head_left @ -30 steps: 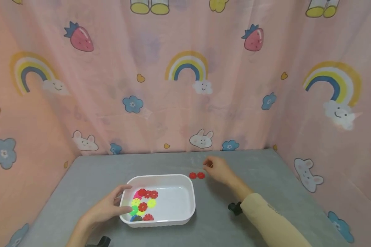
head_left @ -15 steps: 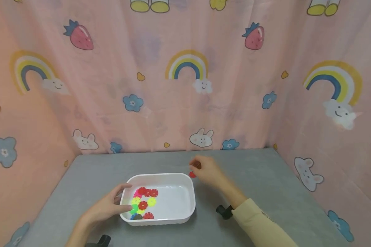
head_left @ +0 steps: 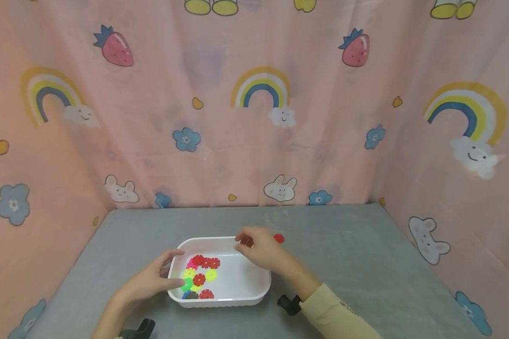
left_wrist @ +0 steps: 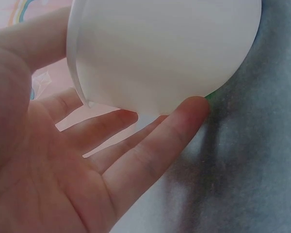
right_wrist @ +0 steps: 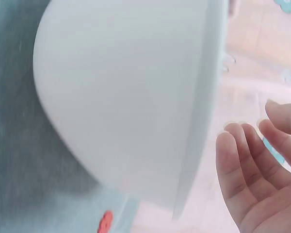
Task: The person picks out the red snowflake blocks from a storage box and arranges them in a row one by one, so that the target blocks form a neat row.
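While a rounded white plastic tray (head_left: 237,278) is gripped by the left hand (head_left: 152,275), the right hand (head_left: 260,249) is held above its back-right rim, fingers curved, any grasp indiscernible; multicoloured notched discs (head_left: 199,279) inside, leftward; one red notched disc (head_left: 279,238) behind it.

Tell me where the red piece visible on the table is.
In the head view, the red piece lies on the grey table, off the white tray's far right corner, just right of the right hand.
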Motion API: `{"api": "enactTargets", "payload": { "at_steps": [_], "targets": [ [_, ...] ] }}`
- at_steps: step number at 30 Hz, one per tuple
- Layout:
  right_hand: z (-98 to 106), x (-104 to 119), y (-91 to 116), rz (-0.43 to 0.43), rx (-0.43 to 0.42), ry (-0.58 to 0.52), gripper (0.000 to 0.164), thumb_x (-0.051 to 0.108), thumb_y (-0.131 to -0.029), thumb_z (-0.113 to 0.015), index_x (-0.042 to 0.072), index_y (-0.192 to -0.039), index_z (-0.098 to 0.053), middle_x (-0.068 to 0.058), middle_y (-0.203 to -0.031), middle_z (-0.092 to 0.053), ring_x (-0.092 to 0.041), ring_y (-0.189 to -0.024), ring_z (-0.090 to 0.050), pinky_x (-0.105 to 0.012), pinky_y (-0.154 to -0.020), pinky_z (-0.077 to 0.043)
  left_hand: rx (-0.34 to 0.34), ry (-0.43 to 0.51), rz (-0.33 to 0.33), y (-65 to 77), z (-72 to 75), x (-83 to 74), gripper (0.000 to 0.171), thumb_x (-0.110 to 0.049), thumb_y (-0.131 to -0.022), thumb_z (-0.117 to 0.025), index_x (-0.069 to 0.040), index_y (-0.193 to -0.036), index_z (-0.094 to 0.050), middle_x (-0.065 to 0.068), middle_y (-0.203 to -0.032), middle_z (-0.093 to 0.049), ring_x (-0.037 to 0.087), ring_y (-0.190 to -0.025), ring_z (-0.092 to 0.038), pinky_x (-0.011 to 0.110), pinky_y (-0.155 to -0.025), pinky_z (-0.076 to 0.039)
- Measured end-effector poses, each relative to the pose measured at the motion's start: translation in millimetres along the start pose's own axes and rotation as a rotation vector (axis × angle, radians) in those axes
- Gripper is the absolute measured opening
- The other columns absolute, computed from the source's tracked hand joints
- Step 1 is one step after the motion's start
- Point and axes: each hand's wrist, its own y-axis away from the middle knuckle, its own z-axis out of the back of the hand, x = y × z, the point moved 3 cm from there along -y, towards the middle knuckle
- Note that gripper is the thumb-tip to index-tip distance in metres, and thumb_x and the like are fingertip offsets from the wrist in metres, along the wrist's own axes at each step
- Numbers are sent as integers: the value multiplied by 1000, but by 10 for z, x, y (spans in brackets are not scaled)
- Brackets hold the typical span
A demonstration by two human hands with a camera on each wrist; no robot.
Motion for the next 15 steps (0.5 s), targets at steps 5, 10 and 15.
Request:
{"api": "enactTargets", "payload": {
  "at_steps": [5, 10, 15],
  "targets": [
    [-170, 91, 2, -1, 73, -24, 18, 20, -93, -75, 13, -108, -71, 8, -90, -63, -11, -82, -58, -21, -67, -55, 2, 2, -16, -8, 11, -7, 86, -30, -79, -87, -14, -149, -40, 23, -161, -28, 54, -144, -31, 61, -102, -47],
    [-353, 153, -17, 16, 149, -25, 18, 22, -90, -78, 14, -106, -72, 12, -86, -62, -7, -77, -57, -20, -65, -53, 9, 6, -13, 0, 13, -6, 87, -31, -79, -87, -15, -149, -39, 22, -161, -27, 54, -144, -31, 61, -101, -48],
    [-558, 168, -18, -1, 241, -56, 17, 20, -88, -81, 14, -102, -72, 12, -82, -61, -7, -74, -56, -19, -65, -52, 13, 9, -9, 10, 8, -6, 87, -31, -79, -87, -15, -150, -39, 22, -161, -28, 54, -144, -32, 61, -101, -48]
  ]
}}
